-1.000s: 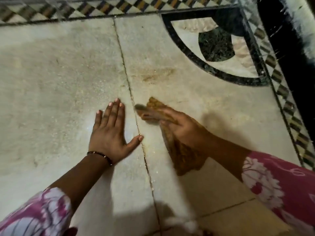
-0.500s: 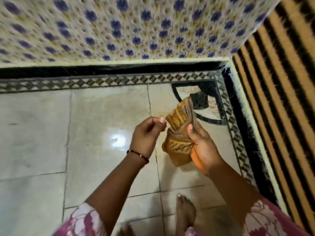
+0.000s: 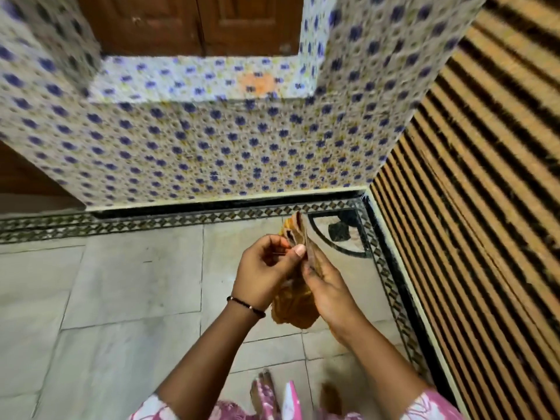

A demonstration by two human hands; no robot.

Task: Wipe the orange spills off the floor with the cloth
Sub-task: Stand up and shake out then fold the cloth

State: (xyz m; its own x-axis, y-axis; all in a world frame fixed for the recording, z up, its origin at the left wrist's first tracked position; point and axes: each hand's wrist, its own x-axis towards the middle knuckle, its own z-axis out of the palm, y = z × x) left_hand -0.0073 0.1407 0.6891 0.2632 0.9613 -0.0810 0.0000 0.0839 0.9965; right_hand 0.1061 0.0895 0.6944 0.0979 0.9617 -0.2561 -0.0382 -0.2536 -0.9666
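Up from the floor, cloth gathered in both hands.

The floor (image 3: pixel 127 283), a second ago close under the hands during the wiping, now lies well below and shows no orange marks; the wiping is likely finished. The cloth (image 3: pixel 292 304), orange-brown and crumpled, hangs between the right hand (image 3: pixel 330 291), gripping it, and the left hand (image 3: pixel 262 274), pinching its upper edge.

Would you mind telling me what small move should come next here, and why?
Probably finish refolding the cloth to a cleaner face: both the left hand and right hand hold it bunched above the floor, and its hanging part looks stained orange.
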